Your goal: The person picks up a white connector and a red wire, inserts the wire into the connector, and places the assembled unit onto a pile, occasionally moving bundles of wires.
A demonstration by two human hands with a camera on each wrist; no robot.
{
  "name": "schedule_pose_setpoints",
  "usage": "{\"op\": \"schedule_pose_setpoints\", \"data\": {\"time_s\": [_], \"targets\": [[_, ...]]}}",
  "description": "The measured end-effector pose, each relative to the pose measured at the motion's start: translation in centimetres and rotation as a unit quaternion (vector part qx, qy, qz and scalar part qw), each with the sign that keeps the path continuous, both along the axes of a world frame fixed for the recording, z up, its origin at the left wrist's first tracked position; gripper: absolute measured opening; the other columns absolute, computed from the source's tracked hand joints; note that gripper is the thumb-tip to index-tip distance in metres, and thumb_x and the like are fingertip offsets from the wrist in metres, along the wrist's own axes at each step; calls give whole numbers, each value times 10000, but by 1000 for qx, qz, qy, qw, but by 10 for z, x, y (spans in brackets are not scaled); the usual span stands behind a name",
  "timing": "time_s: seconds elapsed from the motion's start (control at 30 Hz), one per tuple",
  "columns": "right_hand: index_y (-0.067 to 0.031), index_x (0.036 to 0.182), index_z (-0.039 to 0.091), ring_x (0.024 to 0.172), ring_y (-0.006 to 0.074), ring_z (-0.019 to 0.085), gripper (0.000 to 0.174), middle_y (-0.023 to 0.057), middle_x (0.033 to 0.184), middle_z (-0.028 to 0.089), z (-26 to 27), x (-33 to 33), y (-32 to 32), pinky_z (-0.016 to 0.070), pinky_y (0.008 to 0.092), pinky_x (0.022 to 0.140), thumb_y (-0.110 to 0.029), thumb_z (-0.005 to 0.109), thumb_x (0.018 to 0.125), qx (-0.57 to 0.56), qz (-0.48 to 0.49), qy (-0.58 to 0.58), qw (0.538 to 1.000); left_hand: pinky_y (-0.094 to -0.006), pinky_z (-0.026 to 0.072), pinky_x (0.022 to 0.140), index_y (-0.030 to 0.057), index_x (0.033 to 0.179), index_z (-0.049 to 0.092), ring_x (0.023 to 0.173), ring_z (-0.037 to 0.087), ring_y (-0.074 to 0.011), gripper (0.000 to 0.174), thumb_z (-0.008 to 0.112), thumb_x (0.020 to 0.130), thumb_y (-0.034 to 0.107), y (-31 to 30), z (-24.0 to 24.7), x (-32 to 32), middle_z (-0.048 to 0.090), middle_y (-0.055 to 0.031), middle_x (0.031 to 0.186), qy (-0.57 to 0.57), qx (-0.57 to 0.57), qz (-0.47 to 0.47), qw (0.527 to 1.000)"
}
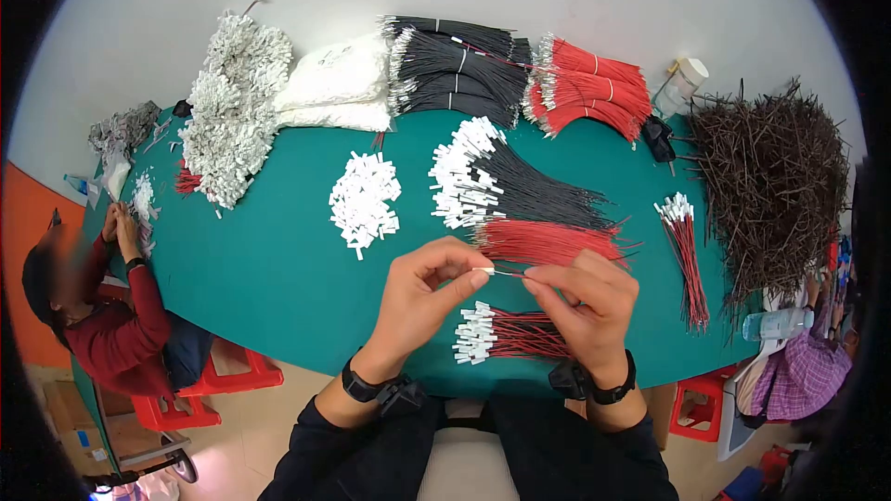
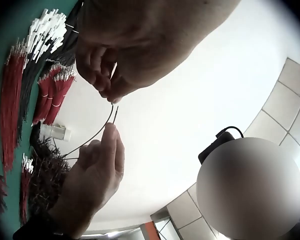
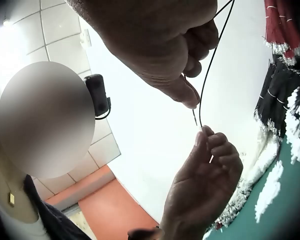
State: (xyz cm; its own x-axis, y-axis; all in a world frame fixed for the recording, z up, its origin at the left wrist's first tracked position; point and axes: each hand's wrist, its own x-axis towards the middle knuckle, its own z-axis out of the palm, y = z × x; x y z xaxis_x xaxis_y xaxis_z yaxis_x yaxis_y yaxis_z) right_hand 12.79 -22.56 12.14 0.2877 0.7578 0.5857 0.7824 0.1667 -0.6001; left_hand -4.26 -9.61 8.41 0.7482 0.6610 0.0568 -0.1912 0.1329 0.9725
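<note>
Between thumb and index finger, my left hand (image 1: pixel 418 297) pinches a small white connector housing (image 1: pixel 484 270). My right hand (image 1: pixel 594 301) pinches a thin wire (image 3: pixel 194 117) close to its end; the wire's tip points at the housing, a short gap away in the right wrist view. A second wire (image 3: pixel 202 95) runs out of the housing and curves past the right fingers. Beneath the hands lies a bundle of red and black wires with white connectors (image 1: pixel 478 332). Just beyond them are loose red wires (image 1: pixel 548 239) and black wires with white connectors (image 1: pixel 520 176).
A pile of white housings (image 1: pixel 365 199) lies on the green table (image 1: pixel 278 250). Tied black bundles (image 1: pixel 464 74), red bundles (image 1: pixel 594 88) and white bags (image 1: pixel 339 83) line the back. At right are finished-looking wires (image 1: pixel 682 260) and a dark tangled heap (image 1: pixel 770 186). Another person (image 1: pixel 121 334) sits left.
</note>
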Motion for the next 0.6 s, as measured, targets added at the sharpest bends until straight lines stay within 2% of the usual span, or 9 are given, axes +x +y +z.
{"op": "schedule_pose_setpoints", "data": {"time_s": [0.37,0.6], "targets": [[-47,855,774,595,170,549,181,27,655,618,-2,-5,0,374,325,583,27,841,703,16,2,3,1000,-215,454,743,-11,1028,729,859,593,-74,99,739,930,1,-2,-2,-4,660,-34,990,10,-2,-14,1000],[-56,876,780,651,188,571,206,24,715,643,1,-2,-5,388,344,639,16,841,693,1,2,-32,999,-226,462,753,-16,1028,728,866,594,-82,101,735,927,-10,0,1,-5,656,-40,995,20,-3,-25,999]]}}
